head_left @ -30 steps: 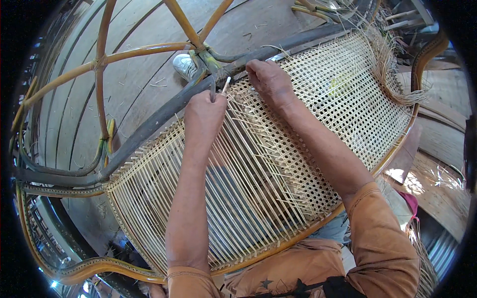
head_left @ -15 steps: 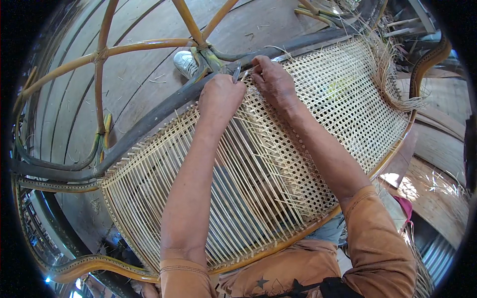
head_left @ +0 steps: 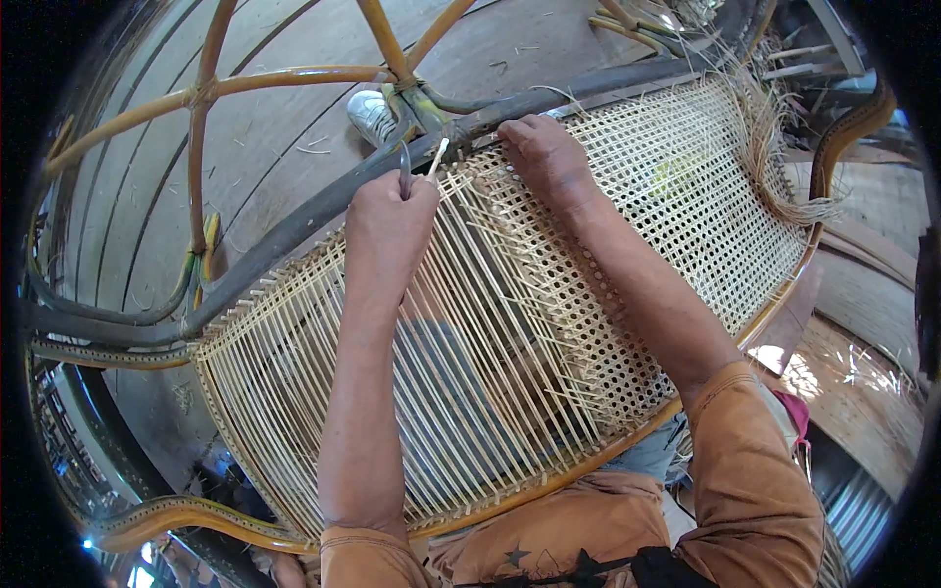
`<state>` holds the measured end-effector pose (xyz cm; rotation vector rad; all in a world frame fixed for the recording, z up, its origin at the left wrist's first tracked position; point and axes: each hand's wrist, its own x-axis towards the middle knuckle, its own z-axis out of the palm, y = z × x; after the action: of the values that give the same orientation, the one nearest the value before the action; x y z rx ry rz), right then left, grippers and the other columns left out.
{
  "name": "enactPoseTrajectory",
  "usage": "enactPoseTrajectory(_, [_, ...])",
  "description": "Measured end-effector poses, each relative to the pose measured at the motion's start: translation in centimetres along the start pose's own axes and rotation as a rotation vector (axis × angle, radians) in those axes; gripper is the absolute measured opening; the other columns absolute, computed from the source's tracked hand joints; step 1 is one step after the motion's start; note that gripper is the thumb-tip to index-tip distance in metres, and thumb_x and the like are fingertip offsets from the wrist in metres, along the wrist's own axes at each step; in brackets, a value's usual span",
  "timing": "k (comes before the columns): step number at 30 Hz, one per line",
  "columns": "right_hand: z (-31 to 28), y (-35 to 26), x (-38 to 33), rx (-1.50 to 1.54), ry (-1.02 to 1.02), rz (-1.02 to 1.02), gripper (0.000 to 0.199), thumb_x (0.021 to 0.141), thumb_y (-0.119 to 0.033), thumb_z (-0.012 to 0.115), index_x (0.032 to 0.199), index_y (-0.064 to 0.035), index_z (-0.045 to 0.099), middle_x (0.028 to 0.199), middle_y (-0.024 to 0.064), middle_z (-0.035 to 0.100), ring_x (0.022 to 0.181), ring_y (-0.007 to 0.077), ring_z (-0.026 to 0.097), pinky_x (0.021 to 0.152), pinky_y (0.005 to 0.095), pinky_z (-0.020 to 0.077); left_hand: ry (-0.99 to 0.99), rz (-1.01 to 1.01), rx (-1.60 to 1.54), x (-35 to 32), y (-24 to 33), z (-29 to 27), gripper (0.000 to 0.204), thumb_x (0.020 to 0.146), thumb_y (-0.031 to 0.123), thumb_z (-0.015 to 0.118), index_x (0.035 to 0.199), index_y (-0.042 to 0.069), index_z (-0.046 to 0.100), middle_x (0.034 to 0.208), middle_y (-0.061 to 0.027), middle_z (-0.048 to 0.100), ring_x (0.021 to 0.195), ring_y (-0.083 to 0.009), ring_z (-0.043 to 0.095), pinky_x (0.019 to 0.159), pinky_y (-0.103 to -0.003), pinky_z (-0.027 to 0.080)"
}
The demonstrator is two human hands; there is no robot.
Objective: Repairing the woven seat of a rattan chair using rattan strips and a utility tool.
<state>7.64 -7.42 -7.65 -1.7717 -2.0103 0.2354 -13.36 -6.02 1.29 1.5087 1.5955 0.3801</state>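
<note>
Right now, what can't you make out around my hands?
All in the head view:
- Lower end of the curved metal piece: hidden inside your left hand.
- Whether your right hand pinches anything: its own back hides the fingertips.
- Parts of the woven panel: covered by your forearms.
- White shoe: partly behind bamboo pieces.

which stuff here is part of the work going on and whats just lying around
Part of the work:
cane panel, partly woven, with the right hand at its upper edge
curved metal tool and pale-tipped stick, both in the left hand
probably the strand bundle

Seemingly just lying about:
thin scraps
wooden boards
white shoe, though possibly worn
</note>
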Motion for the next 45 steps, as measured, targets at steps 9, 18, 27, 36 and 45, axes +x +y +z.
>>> enactPoseTrajectory(9, [0.0,0.6,0.0,0.035,-0.048,-0.071,0.019,0.071,-0.003,0.06,0.088,-0.009,0.057,0.084,0.012,0.054,0.082,0.0325,0.053,0.072,0.0403,0.0464,-0.017,-0.088,-0.174,-3.0,-1.0,-1.5,0.031,0.083,0.026,0.053,0.068,-0.001,0.053,0.055,-0.002,0.046,0.054,-0.0085,0.042,0.053,-0.029,0.037])
enactPoseTrajectory(18, [-0.9,-1.3,0.2,-0.108,-0.152,-0.011,0.021,0.077,-0.004,0.056,0.097,-0.0091,0.059,0.091,0.0116,0.057,0.087,0.033,0.055,0.074,0.0384,0.0474,-0.048,-0.12,-0.258,-4.2,-2.0,-1.3,0.028,0.086,0.026,0.057,0.073,0.001,0.056,0.056,0.0019,0.044,0.055,-0.0066,0.04,0.054,-0.027,0.037])
enactPoseTrajectory(27, [-0.7,-1.0,-0.4,-0.092,-0.098,-0.088,0.021,0.077,-0.006,0.054,0.096,-0.0068,0.061,0.095,0.0114,0.059,0.091,0.0307,0.057,0.076,0.0374,0.0477,-0.104,-0.207,-0.39,-5.9,-0.6,-1.4,0.021,0.086,0.021,0.059,0.077,0.002,0.058,0.057,0.0041,0.045,0.053,-0.0036,0.039,0.051,-0.023,0.035])
enactPoseTrajectory(36, [-0.5,0.5,-0.7,0.047,-0.063,-0.103,0.029,0.071,-0.003,0.059,0.099,-0.0063,0.061,0.095,0.0128,0.058,0.092,0.0315,0.054,0.08,0.0384,0.0462,-0.043,-0.124,-0.448,-6.6,-2.6,-1.3,0.02,0.087,0.021,0.058,0.08,0.003,0.062,0.057,0.0054,0.046,0.051,-0.0024,0.039,0.047,-0.021,0.032])
enactPoseTrajectory(45, [-0.6,-0.2,-0.8,-0.019,-0.093,-0.135,0.033,0.067,-0.001,0.064,0.1,-0.0056,0.058,0.096,0.0155,0.058,0.092,0.0336,0.054,0.082,0.0399,0.0452,-0.019,-0.155,-0.416,-7.0,-2.5,-1.6,0.018,0.088,0.019,0.058,0.081,0.003,0.063,0.06,0.0065,0.044,0.054,-0.0028,0.037,0.049,-0.022,0.032])
